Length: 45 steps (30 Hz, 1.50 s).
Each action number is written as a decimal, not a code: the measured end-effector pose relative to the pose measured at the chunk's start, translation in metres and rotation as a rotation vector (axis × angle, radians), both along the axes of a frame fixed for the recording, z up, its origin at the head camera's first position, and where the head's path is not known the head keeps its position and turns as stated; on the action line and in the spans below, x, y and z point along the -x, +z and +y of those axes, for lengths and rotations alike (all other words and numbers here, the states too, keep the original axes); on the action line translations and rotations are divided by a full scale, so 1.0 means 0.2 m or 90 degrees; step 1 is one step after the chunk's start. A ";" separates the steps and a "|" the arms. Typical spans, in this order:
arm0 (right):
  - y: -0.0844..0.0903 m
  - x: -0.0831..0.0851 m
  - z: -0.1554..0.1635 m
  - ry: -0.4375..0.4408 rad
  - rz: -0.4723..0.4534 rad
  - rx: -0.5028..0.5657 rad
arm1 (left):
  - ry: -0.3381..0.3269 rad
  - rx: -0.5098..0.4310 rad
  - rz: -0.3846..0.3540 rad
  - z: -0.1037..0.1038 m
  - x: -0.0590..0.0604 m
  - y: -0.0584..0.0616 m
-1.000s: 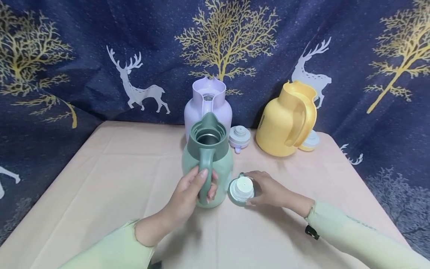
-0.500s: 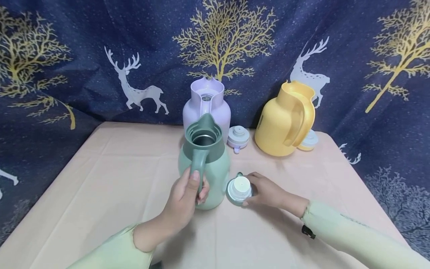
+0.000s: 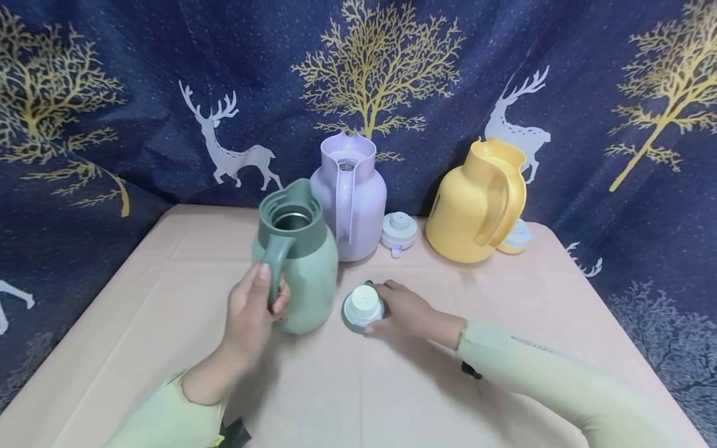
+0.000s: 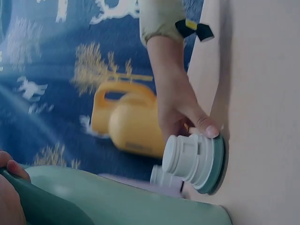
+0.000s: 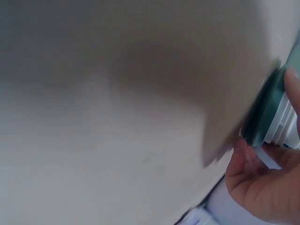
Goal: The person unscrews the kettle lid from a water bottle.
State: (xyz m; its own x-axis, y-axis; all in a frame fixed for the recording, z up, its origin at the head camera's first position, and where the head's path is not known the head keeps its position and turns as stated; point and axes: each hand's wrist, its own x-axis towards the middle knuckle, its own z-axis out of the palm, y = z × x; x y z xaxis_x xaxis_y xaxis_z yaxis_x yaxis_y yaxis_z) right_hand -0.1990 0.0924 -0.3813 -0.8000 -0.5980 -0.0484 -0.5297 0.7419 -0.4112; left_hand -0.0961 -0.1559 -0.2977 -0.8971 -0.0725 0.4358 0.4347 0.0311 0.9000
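A green vacuum jug (image 3: 310, 283) with a dark green collar and no lid on its mouth stands left of centre in the head view. My left hand (image 3: 250, 308) grips its handle (image 3: 277, 255). To the jug's right, a green lid (image 3: 363, 306) lies upside down, white stopper (image 4: 185, 157) upward. My right hand (image 3: 409, 314) holds this lid by its rim, thumb and fingers on opposite sides. In the right wrist view the lid's green edge (image 5: 267, 110) sits at or just over the cloth; contact is hard to tell.
Behind stands a lilac jug (image 3: 358, 208), its mouth uncovered, with an upturned lilac lid (image 3: 399, 230) beside it. Farther right are a yellow jug (image 3: 467, 205) and its upturned lid (image 3: 516, 236). A dark blue patterned curtain (image 3: 263, 112) hangs behind the cloth-covered table (image 3: 140, 298).
My left hand has moved the green jug to the left, uncovering more of the lilac jug. My right hand has shifted the green lid left too, still holding it.
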 end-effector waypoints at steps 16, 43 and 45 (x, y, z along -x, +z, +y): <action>0.03 0.10 -0.43 0.027 -0.051 -0.002 | 0.142 -0.086 0.033 -0.27 0.18 0.00; -0.03 0.44 -1.05 -0.223 -0.005 0.021 | 0.285 -0.174 0.016 -0.58 0.50 0.04; -0.03 0.46 -1.08 -0.246 -0.011 0.013 | 0.294 -0.183 0.016 -0.59 0.52 0.04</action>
State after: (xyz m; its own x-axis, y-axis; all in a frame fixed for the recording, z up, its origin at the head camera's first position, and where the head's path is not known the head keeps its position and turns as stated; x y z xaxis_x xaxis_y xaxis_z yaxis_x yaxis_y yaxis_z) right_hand -0.2900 -0.1238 -0.3871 -0.9658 -0.2535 -0.0540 -0.2058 0.8768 -0.4347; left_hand -0.2007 -0.2732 -0.2893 -0.7330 -0.5764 0.3612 0.4558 -0.0221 0.8898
